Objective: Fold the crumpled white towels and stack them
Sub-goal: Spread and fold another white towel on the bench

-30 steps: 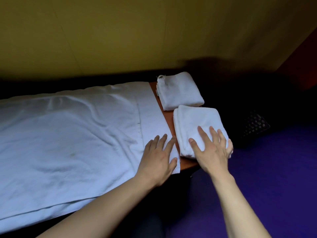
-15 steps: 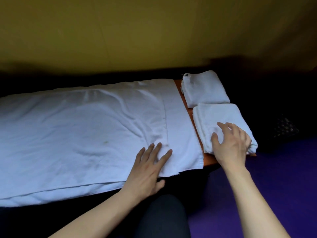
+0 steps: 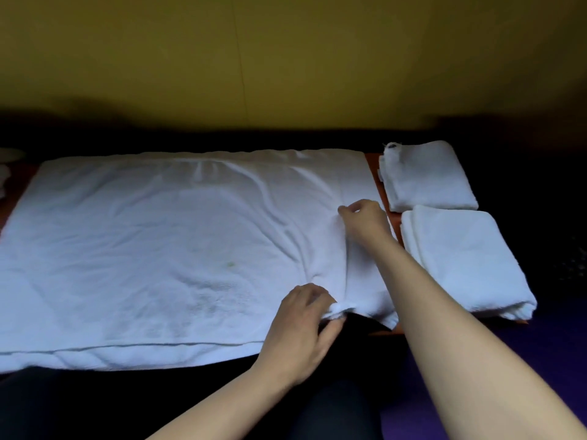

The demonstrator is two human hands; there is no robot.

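Head view — both hands' grip pinching the spread towel [image 3: 165,249].

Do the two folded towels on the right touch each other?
Cannot tell. In the head view the far folded towel and the near folded towel meet edge to edge, but no contact or gap shows plainly.
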